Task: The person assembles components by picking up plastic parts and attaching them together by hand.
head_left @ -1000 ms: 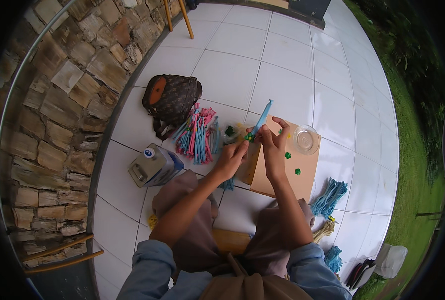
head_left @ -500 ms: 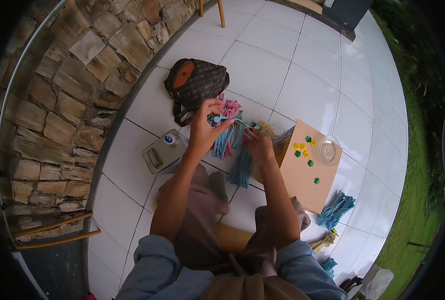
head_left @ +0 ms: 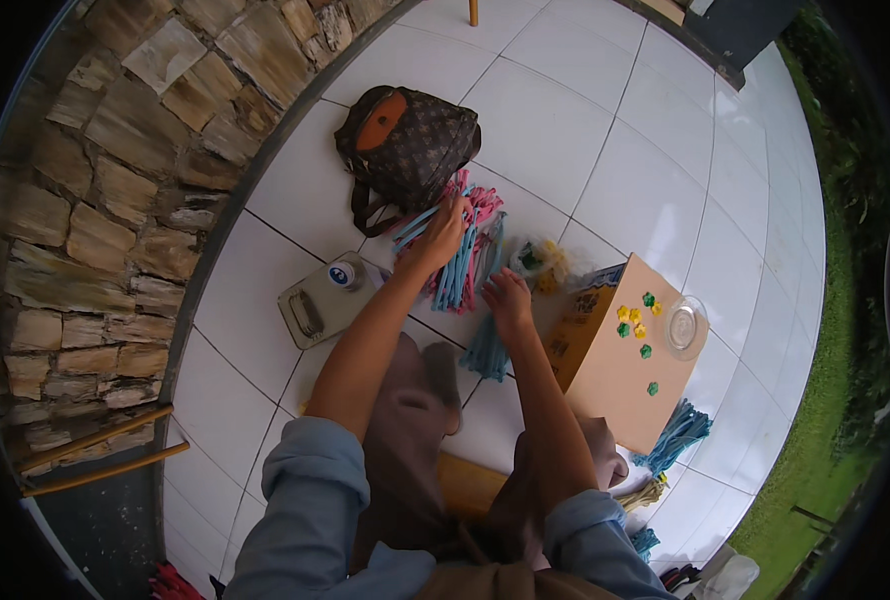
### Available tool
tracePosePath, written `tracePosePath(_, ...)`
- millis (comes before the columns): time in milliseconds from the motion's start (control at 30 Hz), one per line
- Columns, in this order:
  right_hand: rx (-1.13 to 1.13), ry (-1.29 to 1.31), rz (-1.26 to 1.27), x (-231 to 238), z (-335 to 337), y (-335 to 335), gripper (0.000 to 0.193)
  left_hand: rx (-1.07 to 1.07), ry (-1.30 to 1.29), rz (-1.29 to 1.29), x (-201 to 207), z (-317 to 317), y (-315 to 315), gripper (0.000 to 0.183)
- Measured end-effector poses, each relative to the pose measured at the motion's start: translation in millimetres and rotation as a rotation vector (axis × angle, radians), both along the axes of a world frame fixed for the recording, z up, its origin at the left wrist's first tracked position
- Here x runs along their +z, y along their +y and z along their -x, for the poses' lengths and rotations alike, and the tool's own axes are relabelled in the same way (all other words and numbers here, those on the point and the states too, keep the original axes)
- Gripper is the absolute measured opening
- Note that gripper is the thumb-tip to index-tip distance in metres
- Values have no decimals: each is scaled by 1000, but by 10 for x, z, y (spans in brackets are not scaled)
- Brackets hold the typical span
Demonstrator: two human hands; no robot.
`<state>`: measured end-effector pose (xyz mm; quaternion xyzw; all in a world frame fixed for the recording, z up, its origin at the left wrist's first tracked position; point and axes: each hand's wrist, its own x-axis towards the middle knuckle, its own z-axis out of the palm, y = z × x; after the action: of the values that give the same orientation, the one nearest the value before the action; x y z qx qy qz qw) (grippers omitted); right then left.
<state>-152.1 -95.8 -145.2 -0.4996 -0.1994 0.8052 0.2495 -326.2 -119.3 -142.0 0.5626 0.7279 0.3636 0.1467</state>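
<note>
My left hand [head_left: 441, 240] reaches down onto a pile of pink and light-blue cords [head_left: 455, 280]. Its fingers are bent close together among the upper cords, and what lies between them is hidden. To the right, my right hand [head_left: 508, 300] hovers above a bundle of darker blue cords [head_left: 487, 352]. Its fingers are slightly apart, with no held thing visible. Just beyond the right hand, a clear plastic bag [head_left: 535, 258] with green and yellow pieces lies near the carton.
A brown patterned backpack [head_left: 415, 140] stands beyond the pile. On the left is a metal can [head_left: 320, 305] with a white-and-blue cap. A carton [head_left: 615, 380] bears green and yellow flower-shaped pieces and a clear round dish [head_left: 685, 328]. More blue cords [head_left: 677, 438] lie beside it.
Both hands held a light-blue cord up between them. My left hand has since lowered forward onto the pile, and my right hand has let go of the cord. The view has shifted slightly.
</note>
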Motion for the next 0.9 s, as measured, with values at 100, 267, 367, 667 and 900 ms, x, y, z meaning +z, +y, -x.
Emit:
tracePosePath(100,72,24,-72,-145,-12,160,35,142,271,-2,29,-244,96,30)
tracePosePath(267,69,-255,-417,-796,-239,190,24,-111,167,356,-238,-587,40,27)
tracePosePath(367,122,-694,-396,-1282,-593,-99,23,-157,-252,641,-733,-1039,-83,29)
tracePosePath(667,374,-828,-563,-1467,-928,-434,25,388,-337,232,-1618,-1747,-570,24)
tracePosePath(900,277,-851,-765,-1205,-810,-342,41,384,-505,192,-1543,-1925,-395,21)
